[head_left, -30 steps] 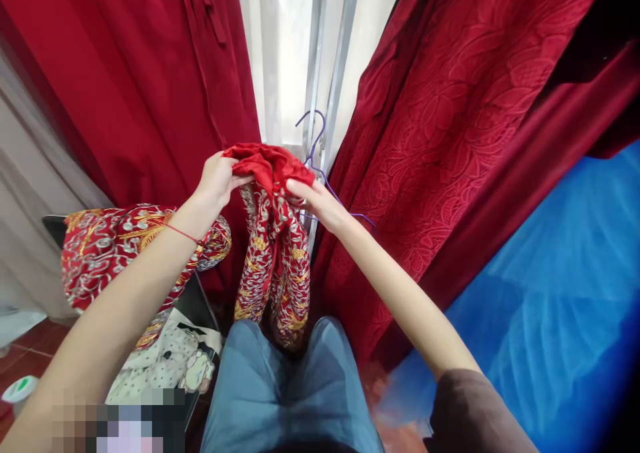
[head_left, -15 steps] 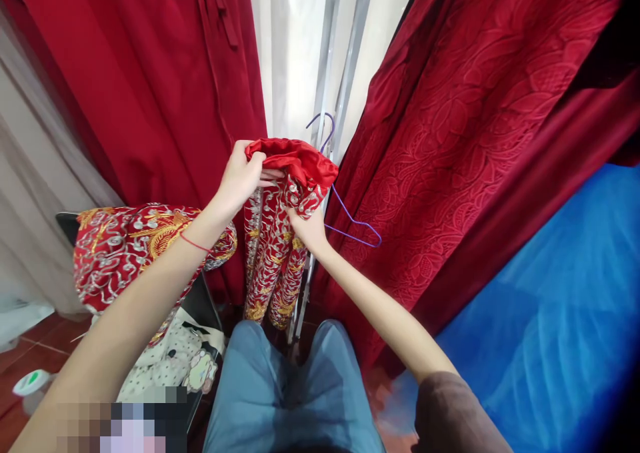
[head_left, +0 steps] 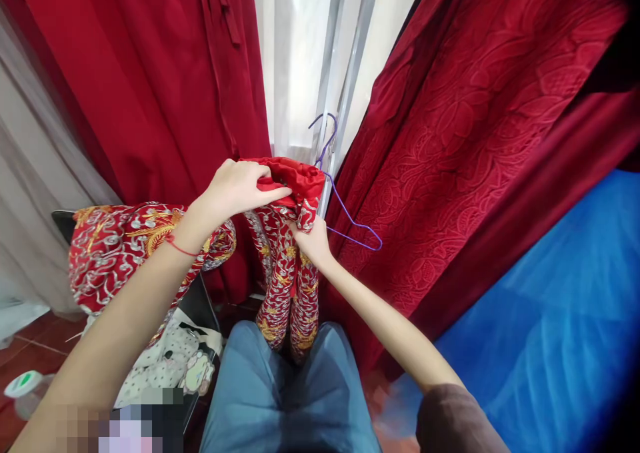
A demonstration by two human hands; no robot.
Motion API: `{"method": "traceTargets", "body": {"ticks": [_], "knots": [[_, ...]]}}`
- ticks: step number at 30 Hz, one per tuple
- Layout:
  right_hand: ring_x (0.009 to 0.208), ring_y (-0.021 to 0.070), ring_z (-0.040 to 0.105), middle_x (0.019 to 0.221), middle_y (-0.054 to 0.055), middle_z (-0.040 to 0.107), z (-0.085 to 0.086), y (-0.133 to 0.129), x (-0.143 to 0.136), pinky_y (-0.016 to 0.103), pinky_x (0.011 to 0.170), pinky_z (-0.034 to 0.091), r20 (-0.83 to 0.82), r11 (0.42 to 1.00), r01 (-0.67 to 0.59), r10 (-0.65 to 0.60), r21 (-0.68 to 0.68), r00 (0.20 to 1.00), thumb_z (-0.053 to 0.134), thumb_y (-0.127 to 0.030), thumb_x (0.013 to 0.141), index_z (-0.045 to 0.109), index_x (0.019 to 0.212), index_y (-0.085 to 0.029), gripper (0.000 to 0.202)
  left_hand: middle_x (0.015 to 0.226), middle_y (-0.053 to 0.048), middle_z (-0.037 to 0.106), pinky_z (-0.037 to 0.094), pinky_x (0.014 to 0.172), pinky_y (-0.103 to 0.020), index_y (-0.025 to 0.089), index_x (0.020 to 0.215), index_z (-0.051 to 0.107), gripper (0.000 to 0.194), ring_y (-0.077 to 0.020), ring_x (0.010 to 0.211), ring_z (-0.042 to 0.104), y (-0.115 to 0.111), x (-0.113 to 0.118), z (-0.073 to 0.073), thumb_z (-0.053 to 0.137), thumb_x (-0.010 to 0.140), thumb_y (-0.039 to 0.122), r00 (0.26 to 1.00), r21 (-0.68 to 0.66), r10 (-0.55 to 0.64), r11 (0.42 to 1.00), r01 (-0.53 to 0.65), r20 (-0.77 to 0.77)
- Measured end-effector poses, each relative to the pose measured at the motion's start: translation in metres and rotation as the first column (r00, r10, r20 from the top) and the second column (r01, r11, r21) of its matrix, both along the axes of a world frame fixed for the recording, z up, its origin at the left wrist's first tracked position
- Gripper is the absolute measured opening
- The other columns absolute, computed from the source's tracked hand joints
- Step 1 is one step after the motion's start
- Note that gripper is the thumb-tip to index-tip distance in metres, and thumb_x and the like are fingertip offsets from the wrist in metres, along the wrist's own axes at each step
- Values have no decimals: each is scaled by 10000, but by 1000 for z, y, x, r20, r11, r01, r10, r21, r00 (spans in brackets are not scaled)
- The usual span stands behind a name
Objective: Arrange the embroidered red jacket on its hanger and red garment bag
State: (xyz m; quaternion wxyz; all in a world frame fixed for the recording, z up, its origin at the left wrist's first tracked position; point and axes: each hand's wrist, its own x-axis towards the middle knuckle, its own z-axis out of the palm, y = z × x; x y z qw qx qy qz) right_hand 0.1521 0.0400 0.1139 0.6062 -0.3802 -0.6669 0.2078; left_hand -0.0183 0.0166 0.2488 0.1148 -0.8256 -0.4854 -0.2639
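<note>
A red garment (head_left: 283, 260) with silver and gold embroidery hangs before me, its two long tubes looking like trouser legs. Its top edge has a plain red satin lining (head_left: 300, 176). My left hand (head_left: 237, 186) is closed over the left part of that edge, with fingers lying across the opening. Lower on the right side, my right hand (head_left: 313, 240) grips the embroidered cloth; its fingertips are hidden in the folds. Just behind the garment is a purple hanger (head_left: 356, 222), its hook up by the metal poles and its left part hidden.
A second embroidered red piece (head_left: 115, 253) is draped over a dark chair at left, above a polka-dot cloth (head_left: 150, 373). Red curtain-like cloths (head_left: 200, 106) hang on both sides. Metal poles (head_left: 345, 73) stand ahead, blue fabric (head_left: 550, 306) spreads right, and a lidded jar (head_left: 25, 390) is at lower left.
My left hand has moved lower and further across the top edge, its fingers now over the opening. The garment's top has dropped slightly, and its legs have swung right and closer to my knees.
</note>
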Motion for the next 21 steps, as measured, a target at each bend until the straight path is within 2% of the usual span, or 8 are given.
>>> {"method": "traceTargets", "body": {"ticks": [3, 5, 9, 11, 13, 17, 19, 21], "knots": [[582, 145, 498, 619, -24, 585, 0, 0, 5, 299, 625, 465, -3, 1000, 14, -14, -19, 1000, 621, -317, 715, 514, 656, -216, 158, 780, -22, 709, 423, 714, -300, 210, 795, 692, 362, -169, 703, 607, 4, -4, 1, 522, 903, 511, 991, -79, -127, 989, 124, -32], [573, 136, 474, 599, -30, 562, 1, -1, 8, 289, 614, 444, 2, 999, 18, -18, -44, 1000, 627, -328, 710, 495, 637, -219, 187, 801, -28, 715, 423, 712, -306, 214, 823, 698, 330, -181, 722, 617, 6, -2, -1, 513, 917, 471, 992, -36, -121, 992, 120, -25], [567, 129, 468, 583, -34, 555, 7, -9, 9, 276, 606, 430, 21, 999, 2, -1, -41, 1000, 662, -371, 710, 470, 614, -223, 260, 838, -65, 722, 442, 787, -348, 210, 846, 689, 338, -229, 813, 643, 12, 6, -4, 473, 941, 452, 985, 139, 76, 985, -98, 158], [579, 135, 494, 602, -28, 583, 10, -14, 7, 276, 619, 442, 28, 1000, -4, 5, -17, 1000, 675, -382, 718, 489, 636, -219, 260, 833, -71, 713, 449, 810, -354, 210, 853, 675, 350, -244, 851, 644, 15, 8, -4, 459, 947, 470, 943, 166, 150, 964, -206, 298], [602, 146, 533, 645, -17, 626, 13, -18, 3, 281, 646, 463, 47, 1000, -10, 10, -2, 999, 677, -380, 727, 513, 673, -217, 237, 807, -65, 695, 452, 845, -348, 219, 860, 659, 347, -253, 903, 639, 18, 10, -3, 459, 947, 489, 891, 175, 160, 951, -254, 424], [610, 164, 569, 657, -9, 644, 11, -19, -6, 301, 677, 493, 121, 1000, 1, -1, 2, 993, 659, -376, 745, 523, 699, -223, 210, 788, -51, 669, 440, 948, -349, 241, 868, 632, 335, -265, 1005, 622, 21, 15, -3, 464, 947, 519, 838, 187, 67, 962, -198, 542], [596, 165, 561, 634, -10, 629, 7, -15, -7, 309, 678, 502, 122, 1000, 17, -18, 15, 992, 623, -383, 780, 523, 693, -224, 206, 821, -53, 676, 415, 1018, -387, 236, 884, 629, 339, -274, 1030, 619, 18, 18, -3, 466, 946, 527, 860, 195, 8, 973, -124, 511], [602, 166, 561, 645, -3, 633, 1, -9, -4, 316, 688, 513, 86, 999, 26, -28, 29, 996, 585, -399, 822, 535, 696, -219, 225, 942, -72, 691, 365, 1093, -442, 230, 956, 635, 339, -290, 1112, 598, 14, 16, -4, 486, 936, 533, 885, 217, -55, 975, -53, 463]]}}
